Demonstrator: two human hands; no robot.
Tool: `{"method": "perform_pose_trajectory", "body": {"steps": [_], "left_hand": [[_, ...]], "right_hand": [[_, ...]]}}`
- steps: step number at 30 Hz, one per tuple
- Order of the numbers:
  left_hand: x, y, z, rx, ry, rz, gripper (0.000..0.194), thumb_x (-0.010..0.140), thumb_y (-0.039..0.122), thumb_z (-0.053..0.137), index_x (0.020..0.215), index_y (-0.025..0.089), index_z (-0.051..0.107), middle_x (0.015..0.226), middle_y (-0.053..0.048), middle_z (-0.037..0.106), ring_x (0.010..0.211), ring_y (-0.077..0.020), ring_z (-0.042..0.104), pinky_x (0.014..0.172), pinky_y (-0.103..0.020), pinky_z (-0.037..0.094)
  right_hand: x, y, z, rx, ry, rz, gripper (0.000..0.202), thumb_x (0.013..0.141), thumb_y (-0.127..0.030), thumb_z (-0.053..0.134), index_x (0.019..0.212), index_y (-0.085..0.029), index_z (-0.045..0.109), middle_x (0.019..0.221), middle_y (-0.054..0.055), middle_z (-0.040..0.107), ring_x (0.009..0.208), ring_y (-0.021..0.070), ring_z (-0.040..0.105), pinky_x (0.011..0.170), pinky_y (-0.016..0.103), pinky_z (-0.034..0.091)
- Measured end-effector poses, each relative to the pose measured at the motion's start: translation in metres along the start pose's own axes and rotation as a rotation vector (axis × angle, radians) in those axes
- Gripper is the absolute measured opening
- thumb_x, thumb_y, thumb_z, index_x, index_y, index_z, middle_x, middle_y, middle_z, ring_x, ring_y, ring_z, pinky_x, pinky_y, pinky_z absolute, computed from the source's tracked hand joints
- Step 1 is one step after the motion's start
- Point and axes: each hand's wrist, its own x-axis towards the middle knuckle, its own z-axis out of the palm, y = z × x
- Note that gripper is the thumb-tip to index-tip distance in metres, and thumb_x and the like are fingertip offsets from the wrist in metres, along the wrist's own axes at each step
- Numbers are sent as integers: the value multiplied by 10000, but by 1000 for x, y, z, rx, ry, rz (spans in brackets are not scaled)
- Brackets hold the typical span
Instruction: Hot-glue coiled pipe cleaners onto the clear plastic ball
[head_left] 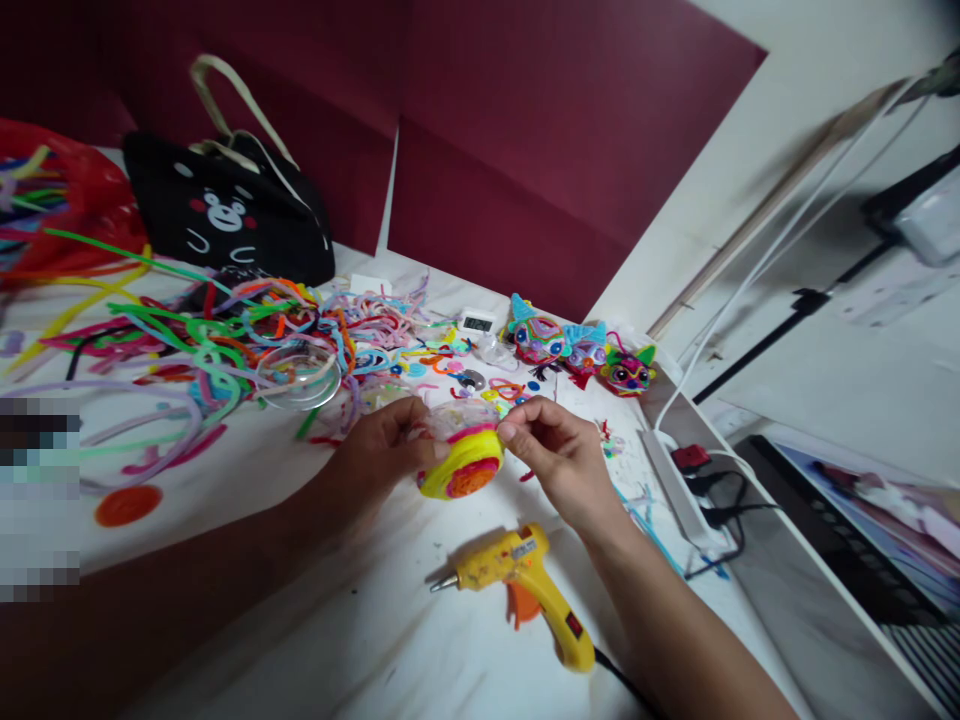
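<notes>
Between my hands is a clear round plastic piece partly wrapped in yellow, pink and orange pipe cleaner (469, 465). My left hand (394, 435) grips its left side, thumb on the yellow band. At its upper right edge, my right hand (551, 440) pinches the pink strand with thumb and forefinger. Just below them a yellow glue gun (517, 565) lies on the white table (337, 620), its metal tip pointing left and its cable running to the lower right.
Tangled pipe cleaners (217, 340), a clear round dish (298, 377) and an orange disc (128, 506) lie left. Behind are a black bag (225, 215), a small clock (477, 322) and colourful decorated faces (540, 338). A power strip (686, 490) is at right.
</notes>
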Motion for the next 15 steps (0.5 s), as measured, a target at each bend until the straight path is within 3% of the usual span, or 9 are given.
{"method": "perform_pose_trajectory", "body": {"steps": [6, 15], "left_hand": [[-3, 6, 3, -7, -5, 10, 344, 592, 279, 811, 641, 204, 478, 587, 85, 411, 558, -91, 351, 530, -220, 310], [-8, 14, 7, -40, -27, -12, 325, 614, 241, 798, 654, 209, 477, 638, 64, 456, 602, -110, 394, 581, -248, 351]], "right_hand": [[2, -6, 1, 118, 6, 138, 320, 565, -332, 969, 669, -198, 698, 569, -46, 609, 532, 101, 449, 501, 229, 333], [3, -2, -7, 210, -71, 225, 291, 580, -246, 971, 698, -191, 710, 616, -47, 636, 547, 84, 452, 527, 220, 336]]}}
